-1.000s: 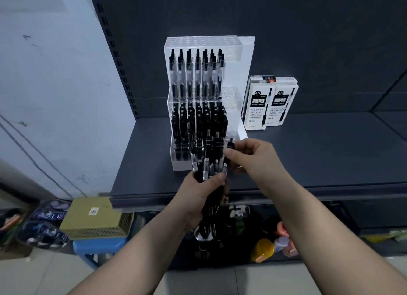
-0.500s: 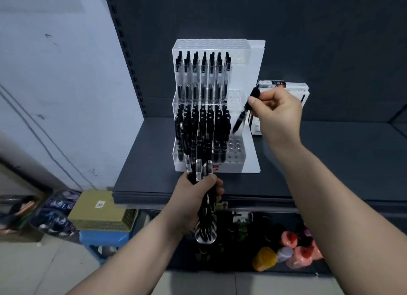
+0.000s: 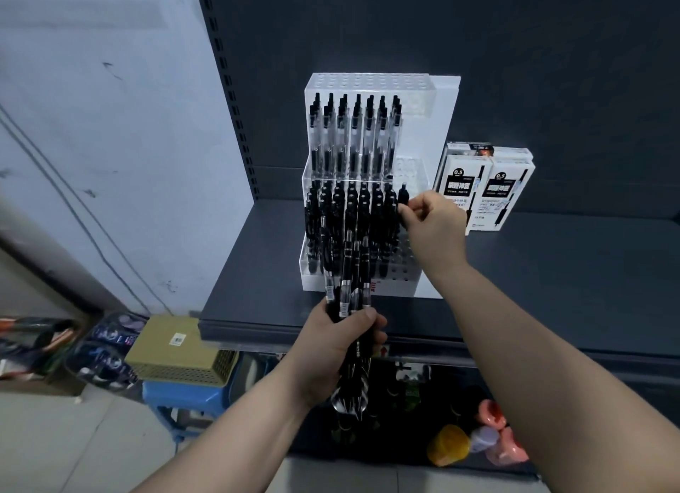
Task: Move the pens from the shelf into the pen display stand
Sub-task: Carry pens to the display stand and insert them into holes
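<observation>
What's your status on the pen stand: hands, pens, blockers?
Left hand grips bundle of pens at shelf edge. Right hand pinches single pen, upright, at right side of pen display stand. Empty holes there unblocked.

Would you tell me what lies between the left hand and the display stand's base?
Head view: bare shelf, crossed only by the pens the left hand holds.

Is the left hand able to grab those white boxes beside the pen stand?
Probably not. The left hand is full, gripping a bundle of pens at the shelf edge, and the white boxes stand back on the right, behind the right hand, which pinches one pen at the pen stand.
</observation>
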`<state>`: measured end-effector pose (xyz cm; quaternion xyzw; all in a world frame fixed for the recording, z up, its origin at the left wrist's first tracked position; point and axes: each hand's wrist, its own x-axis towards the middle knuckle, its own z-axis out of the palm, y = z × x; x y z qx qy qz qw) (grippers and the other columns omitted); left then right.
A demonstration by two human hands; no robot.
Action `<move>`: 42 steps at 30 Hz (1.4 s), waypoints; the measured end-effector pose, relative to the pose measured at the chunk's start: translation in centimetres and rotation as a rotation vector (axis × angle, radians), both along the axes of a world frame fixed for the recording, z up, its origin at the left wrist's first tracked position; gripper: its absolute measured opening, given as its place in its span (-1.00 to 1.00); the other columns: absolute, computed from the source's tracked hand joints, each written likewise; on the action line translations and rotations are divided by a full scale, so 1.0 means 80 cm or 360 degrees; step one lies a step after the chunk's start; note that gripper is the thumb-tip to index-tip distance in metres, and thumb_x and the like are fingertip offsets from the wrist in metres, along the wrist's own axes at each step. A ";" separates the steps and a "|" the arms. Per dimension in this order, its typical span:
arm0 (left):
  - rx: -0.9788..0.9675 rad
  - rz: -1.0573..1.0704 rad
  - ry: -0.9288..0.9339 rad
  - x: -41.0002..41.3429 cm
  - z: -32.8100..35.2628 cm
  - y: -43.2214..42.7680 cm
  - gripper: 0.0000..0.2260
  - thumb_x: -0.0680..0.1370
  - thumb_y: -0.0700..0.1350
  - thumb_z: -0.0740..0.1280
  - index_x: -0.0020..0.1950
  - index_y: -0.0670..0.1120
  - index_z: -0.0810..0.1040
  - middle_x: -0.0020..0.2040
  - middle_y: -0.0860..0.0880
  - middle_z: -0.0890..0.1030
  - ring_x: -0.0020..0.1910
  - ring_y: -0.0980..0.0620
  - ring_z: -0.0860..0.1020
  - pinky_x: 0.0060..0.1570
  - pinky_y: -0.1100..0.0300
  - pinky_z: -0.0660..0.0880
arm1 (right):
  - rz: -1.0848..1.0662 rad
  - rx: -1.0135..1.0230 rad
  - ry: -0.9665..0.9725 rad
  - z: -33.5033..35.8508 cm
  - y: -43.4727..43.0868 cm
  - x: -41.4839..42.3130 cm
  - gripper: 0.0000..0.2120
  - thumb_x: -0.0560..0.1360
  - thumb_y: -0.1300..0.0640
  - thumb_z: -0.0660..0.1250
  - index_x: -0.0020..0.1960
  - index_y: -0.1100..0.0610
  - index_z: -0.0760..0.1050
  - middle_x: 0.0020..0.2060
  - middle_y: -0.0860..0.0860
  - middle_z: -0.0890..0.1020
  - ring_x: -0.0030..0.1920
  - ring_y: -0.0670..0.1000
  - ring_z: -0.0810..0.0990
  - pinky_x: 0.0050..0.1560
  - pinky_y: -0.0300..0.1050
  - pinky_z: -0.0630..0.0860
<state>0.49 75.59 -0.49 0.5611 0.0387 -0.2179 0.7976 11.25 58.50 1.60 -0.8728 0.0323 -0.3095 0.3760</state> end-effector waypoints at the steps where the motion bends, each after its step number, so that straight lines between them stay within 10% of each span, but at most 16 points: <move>1: -0.0003 -0.0014 0.0001 0.000 0.000 0.000 -0.94 0.56 -0.27 0.28 -0.05 -0.27 0.50 -0.28 -0.05 0.62 -0.30 0.04 0.59 -0.29 0.19 0.54 | 0.0010 0.0005 0.0037 0.003 0.000 -0.002 -0.86 0.46 0.18 0.42 -0.21 0.24 0.56 -0.38 0.00 0.52 -0.31 -0.01 0.47 -0.25 -0.20 0.34; 10: -0.0065 -0.0164 0.0007 0.004 0.002 -0.015 -0.94 0.54 -0.24 0.30 -0.05 -0.21 0.54 -0.23 -0.10 0.62 -0.31 0.04 0.59 -0.29 0.17 0.54 | 0.0538 0.0815 0.0832 0.010 0.001 -0.122 -0.91 0.48 0.12 0.41 -0.18 0.11 0.63 -0.32 0.04 0.65 -0.37 -0.15 0.55 -0.31 -0.29 0.50; 23: -0.0120 -0.0232 -0.0033 0.007 -0.004 -0.034 -0.77 0.55 -0.20 0.29 0.15 -0.30 0.51 -0.12 -0.23 0.59 -0.24 -0.05 0.61 -0.25 0.12 0.55 | 0.0498 0.1322 0.0807 0.025 -0.013 -0.125 -0.85 0.36 0.28 0.48 -0.13 0.26 0.53 -0.33 0.11 0.63 -0.35 -0.01 0.58 -0.25 -0.16 0.56; 29: -0.0077 -0.0089 0.0026 0.009 -0.002 -0.022 -0.87 0.58 -0.28 0.23 0.11 -0.25 0.48 -0.18 -0.15 0.62 -0.22 -0.07 0.62 -0.19 0.06 0.57 | 0.0372 0.1052 0.0410 0.058 -0.024 -0.092 -0.91 0.39 0.23 0.47 -0.23 0.18 0.57 -0.45 -0.02 0.62 -0.41 -0.07 0.57 -0.39 -0.23 0.48; 37: -0.0066 0.0013 -0.0009 0.007 -0.003 -0.005 -0.87 0.58 -0.29 0.23 0.10 -0.21 0.50 -0.27 -0.10 0.60 -0.24 -0.07 0.60 -0.14 0.03 0.58 | 0.0114 0.0823 -0.0054 0.056 -0.015 -0.038 -0.82 0.41 0.13 0.45 -0.35 0.11 0.57 -0.43 0.19 0.56 -0.34 0.06 0.53 -0.17 0.15 0.58; 42: -0.0089 0.0015 0.0005 0.005 -0.003 0.002 -0.88 0.57 -0.29 0.24 0.07 -0.18 0.52 -0.29 -0.08 0.58 -0.29 -0.05 0.56 -0.22 0.08 0.57 | 0.0089 0.0238 0.0001 0.022 -0.006 -0.025 -0.76 0.46 0.13 0.42 -0.33 0.21 0.56 -0.48 0.10 0.53 -0.40 0.01 0.46 -0.32 -0.07 0.41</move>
